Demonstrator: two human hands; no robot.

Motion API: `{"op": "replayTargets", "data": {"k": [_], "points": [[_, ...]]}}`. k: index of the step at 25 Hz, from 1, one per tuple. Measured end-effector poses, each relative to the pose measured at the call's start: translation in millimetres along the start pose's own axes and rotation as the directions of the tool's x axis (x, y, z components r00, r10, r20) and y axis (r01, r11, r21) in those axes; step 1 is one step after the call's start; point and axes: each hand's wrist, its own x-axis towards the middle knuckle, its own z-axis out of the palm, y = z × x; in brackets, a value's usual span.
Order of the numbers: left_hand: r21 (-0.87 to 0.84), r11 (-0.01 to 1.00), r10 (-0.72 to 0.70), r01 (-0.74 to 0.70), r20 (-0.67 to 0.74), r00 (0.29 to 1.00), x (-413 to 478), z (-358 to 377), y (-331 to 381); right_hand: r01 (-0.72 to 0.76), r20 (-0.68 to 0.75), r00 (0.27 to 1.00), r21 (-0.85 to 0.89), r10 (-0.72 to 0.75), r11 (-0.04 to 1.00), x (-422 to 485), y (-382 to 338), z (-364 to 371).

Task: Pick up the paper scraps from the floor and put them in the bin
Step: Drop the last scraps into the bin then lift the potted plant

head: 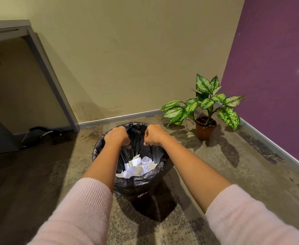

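A bin (141, 184) lined with a black plastic bag stands on the floor right in front of me. Several white paper scraps (138, 167) lie heaped at its bottom. My left hand (117, 137) and my right hand (153, 134) hover side by side over the far half of the opening, knuckles up and fingers curled down and closed. No paper shows in either hand. Creases of the liner run up toward both sets of fingertips; I cannot tell whether they touch it. No scraps show on the visible floor.
A potted plant (205, 110) with speckled leaves stands in the corner to the right, close behind the bin. A grey desk leg (56, 89) slants down at the left, with cables (39, 131) on the floor under the desk. A purple wall (272, 82) bounds the right side.
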Motion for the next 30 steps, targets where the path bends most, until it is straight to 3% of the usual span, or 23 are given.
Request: {"op": "replayTargets", "data": {"k": [8, 13, 17, 21, 25, 30], "points": [[0.001, 1.0, 0.0, 0.0, -0.105, 0.994, -19.3, -8.9, 28.5, 0.017, -0.077, 0.997, -0.015, -0.018, 1.0, -23.9, 5.8, -14.4], [-0.046, 0.996, 0.07, -0.081, -0.205, 0.976, -21.5, -1.8, 70.2, -0.059, -0.142, 0.989, -0.061, 0.05, 0.996, -38.5, 41.5, -33.8], [-0.047, 0.985, 0.146, -0.165, -0.274, 0.951, -24.3, 7.9, 109.1, -0.134, -0.109, 0.987, -0.115, 0.121, 0.984, -45.4, 87.8, -45.3], [-0.013, 0.973, 0.223, -0.232, -0.222, 0.949, -25.7, 19.9, 153.1, -0.221, -0.015, 0.975, -0.169, 0.222, 0.961, -54.6, 133.9, -61.7], [0.042, 0.95, 0.31, -0.308, -0.08, 0.947, -28.8, 28.0, 198.4, -0.295, 0.061, 0.948, -0.214, 0.314, 0.931, -65.4, 169.0, -74.7], [0.179, 0.898, 0.405, -0.403, 0.029, 0.914, -31.1, 30.8, 237.1, -0.35, 0.086, 0.923, -0.213, 0.374, 0.912, -78.1, 187.6, -94.5]]}}
